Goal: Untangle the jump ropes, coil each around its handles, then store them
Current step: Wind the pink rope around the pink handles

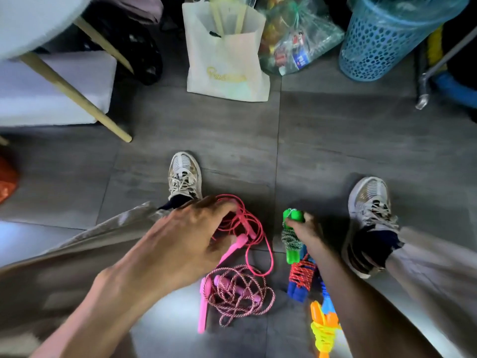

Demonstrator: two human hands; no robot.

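Observation:
My left hand (180, 239) reaches down onto a loose plain pink jump rope (254, 228) on the floor between my feet, fingers curled over its loops. Its pink handle (233, 248) lies just under my fingertips. A second pink rope with a twisted striped cord (240, 293) lies tangled below it, with its own pink handle (202, 308). My right hand (303, 228) grips a coiled green-handled rope (293, 239). Beside my right forearm lie a coiled blue-handled rope with red cord (300, 280) and a coiled orange-handled rope with yellow cord (324, 328).
My two sneakers (184, 177) (371, 202) flank the ropes on grey floor tiles. A white paper bag (227, 60), a clear plastic bag of items (296, 37) and a blue perforated basket (387, 40) stand at the back. A wooden table leg (77, 96) slants at the left.

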